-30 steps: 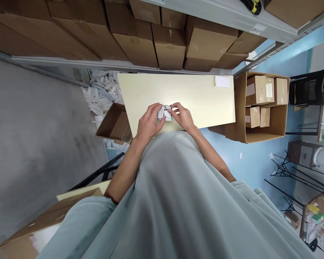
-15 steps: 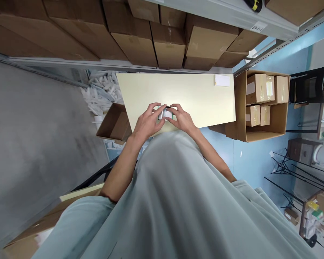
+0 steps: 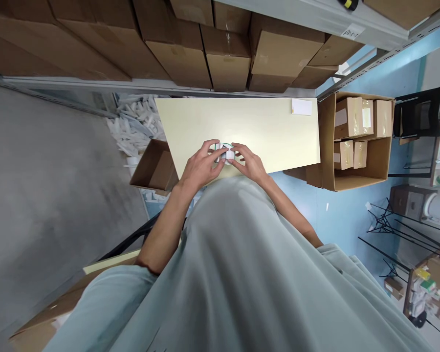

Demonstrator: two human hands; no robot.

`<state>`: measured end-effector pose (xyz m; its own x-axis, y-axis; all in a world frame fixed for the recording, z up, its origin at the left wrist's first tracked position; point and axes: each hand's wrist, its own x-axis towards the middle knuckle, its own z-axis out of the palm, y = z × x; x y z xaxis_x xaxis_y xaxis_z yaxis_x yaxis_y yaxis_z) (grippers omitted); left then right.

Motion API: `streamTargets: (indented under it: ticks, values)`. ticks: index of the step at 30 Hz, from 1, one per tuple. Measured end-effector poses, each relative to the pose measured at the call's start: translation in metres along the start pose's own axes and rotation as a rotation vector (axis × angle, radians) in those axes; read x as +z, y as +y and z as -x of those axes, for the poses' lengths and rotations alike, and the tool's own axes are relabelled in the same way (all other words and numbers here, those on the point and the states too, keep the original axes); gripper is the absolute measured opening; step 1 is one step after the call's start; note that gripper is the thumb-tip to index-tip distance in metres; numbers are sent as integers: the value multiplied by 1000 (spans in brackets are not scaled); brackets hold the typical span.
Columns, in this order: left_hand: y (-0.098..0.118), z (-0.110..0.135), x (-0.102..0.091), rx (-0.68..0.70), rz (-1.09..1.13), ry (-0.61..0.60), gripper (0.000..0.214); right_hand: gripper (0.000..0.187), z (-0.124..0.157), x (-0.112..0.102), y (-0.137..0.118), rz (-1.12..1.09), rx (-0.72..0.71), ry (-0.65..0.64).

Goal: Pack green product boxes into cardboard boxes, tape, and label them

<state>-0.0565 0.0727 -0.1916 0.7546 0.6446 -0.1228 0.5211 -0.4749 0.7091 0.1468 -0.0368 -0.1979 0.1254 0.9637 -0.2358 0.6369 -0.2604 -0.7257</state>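
Note:
Between my two hands, near the front edge of the pale yellow tabletop [image 3: 190, 117], is a small white box [image 3: 229, 153] with green edging and a dark gap in its middle. My left hand [image 3: 202, 164] grips its left side, thumb below and fingers above. On the right side, my right hand [image 3: 250, 164] holds it between thumb and fingertips. What lies in the dark gap is too small to make out. Another white flat box [image 3: 301, 107] rests at the table's far right corner.
A shelf with several cardboard boxes [image 3: 229, 63] runs along the table's far side. To the right stands a large open carton [image 3: 326, 142] with smaller boxes in it. An open brown box [image 3: 157, 166] and a heap of white pieces [image 3: 135, 122] are at the left.
The white box between my hands now shows a wider dark gap and more of its top. My right fingers have shifted slightly right and spread a little. My left hand has hardly moved.

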Motion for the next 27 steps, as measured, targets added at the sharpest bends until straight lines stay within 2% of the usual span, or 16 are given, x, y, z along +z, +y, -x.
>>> streamTargets:
  ticks: [6, 11, 23, 27]
  values:
    - [2, 5, 0, -55, 47, 45, 68, 44, -9, 6, 0, 106, 22, -1]
    - [-3, 5, 0, -23, 56, 16, 55, 49, -8, 11, 4, 71, 10, 10]
    - [-7, 4, 4, 25, 45, 24, 41, 56, -4, 9, 4, 116, -7, -13]
    - [-4, 2, 6, 26, 28, 45, 47, 57, -7, 16, 4, 149, -8, -5]
